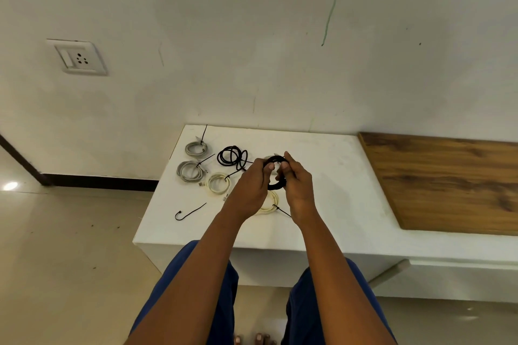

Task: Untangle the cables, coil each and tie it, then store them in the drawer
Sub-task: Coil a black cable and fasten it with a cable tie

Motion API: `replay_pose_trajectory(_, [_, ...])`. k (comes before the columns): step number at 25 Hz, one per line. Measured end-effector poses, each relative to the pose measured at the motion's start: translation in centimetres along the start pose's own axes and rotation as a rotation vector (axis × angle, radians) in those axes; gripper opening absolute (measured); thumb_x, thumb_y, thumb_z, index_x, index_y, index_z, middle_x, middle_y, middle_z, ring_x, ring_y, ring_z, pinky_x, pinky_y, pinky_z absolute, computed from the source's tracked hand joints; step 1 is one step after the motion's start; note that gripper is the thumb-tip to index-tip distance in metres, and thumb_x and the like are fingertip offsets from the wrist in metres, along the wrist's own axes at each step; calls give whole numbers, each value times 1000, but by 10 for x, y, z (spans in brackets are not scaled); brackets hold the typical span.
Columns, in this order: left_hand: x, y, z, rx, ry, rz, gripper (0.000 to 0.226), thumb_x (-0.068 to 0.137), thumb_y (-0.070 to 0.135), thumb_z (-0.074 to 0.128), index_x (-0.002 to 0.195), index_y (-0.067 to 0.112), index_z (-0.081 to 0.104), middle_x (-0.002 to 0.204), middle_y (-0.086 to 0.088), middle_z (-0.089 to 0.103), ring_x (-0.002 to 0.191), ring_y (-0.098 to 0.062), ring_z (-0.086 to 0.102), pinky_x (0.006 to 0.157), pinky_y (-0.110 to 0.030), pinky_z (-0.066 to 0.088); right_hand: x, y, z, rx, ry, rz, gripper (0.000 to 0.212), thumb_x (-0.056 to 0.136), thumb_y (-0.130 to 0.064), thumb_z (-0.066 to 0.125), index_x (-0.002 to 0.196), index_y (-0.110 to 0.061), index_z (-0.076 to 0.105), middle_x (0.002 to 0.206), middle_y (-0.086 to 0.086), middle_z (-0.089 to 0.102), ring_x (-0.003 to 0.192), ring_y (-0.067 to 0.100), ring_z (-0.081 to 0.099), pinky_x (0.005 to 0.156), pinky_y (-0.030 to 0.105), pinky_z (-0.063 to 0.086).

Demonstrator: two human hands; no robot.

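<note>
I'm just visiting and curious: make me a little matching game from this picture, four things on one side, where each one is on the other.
Things:
1. tight black cable coil
2. loose black cable bundle
3. single black cable tie
4. white wall socket

Places:
A. lying alone near the white table's left front edge
B. on the wall, upper left
C. held by left hand and right hand
D. on the table, left of the hands

Pairs: 1-C, 2-D, 3-A, 4-B

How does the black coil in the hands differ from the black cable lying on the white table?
The held black coil is wound tight and lifted off the table between the left hand and right hand. The black cable on the table lies in loose, spread loops, untouched. Neither shows a tie that I can make out. Both are black.
</note>
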State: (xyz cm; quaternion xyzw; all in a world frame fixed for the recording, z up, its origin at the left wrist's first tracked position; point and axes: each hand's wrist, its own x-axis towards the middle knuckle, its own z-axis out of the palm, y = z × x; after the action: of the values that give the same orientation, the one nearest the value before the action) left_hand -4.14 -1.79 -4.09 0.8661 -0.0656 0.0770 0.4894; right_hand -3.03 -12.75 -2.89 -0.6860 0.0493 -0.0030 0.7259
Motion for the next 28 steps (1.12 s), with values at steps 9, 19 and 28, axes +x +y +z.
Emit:
replay_pose_trajectory(9, [-5,-4,-13,145,-15,34,23,103,26,28,93,12,43,87,-7,56,75,-21,50,66,-35,40,-2,-7,-7,-19,-184,88,37,102,-28,34,85,-11,61,54,-10,64,49,-4,57,51,5,41])
replay_pose_trajectory(19, [-7,-8,-20,155,-18,24,22,102,24,31,98,9,46,95,-4,58,84,-21,59,73,-35,48,-5,0,10,388,-201,292,31,96,-35,48,78,-11,56,47,-6,44,48,9,49,77,34,46])
replay_pose_trajectory(28, [-13,-66,-59,385,78,-406,19,94,25,54,102,17,69,105,-5,66,98,-22,60,84,-35,48,-9,3,25,118,-57,352,33,98,-35,44,71,-16,47,55,-4,32,52,11,31,58,21,33])
